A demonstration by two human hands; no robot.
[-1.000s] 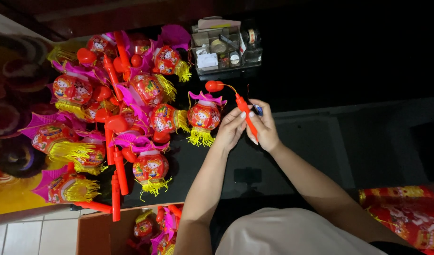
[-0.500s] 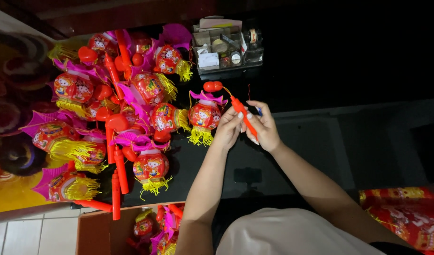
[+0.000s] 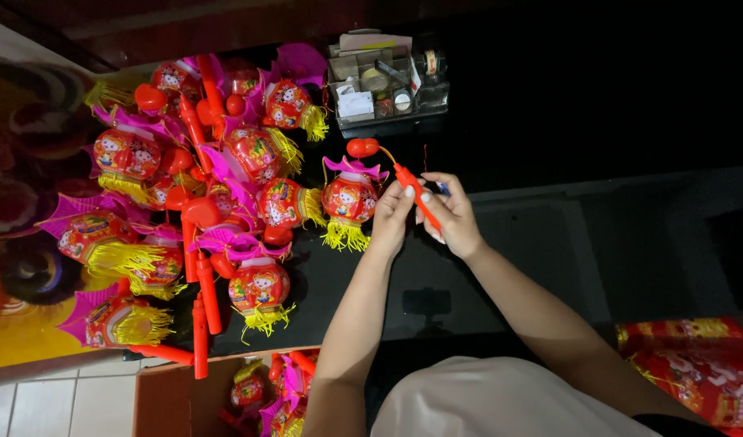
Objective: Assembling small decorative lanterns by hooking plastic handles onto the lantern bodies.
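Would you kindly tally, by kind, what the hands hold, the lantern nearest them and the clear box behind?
Red handle stick: 1
Red lantern with yellow tassels: 1
Clear organiser box: 1
Total: 3

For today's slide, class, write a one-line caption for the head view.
Both hands, left hand and right hand, hold a red lantern stick beside a heap of toy lanterns.

Both hands, left hand [image 3: 392, 214] and right hand [image 3: 452, 217], pinch an orange stick [image 3: 416, 196], seemingly attached to a toy lantern [image 3: 350, 200].
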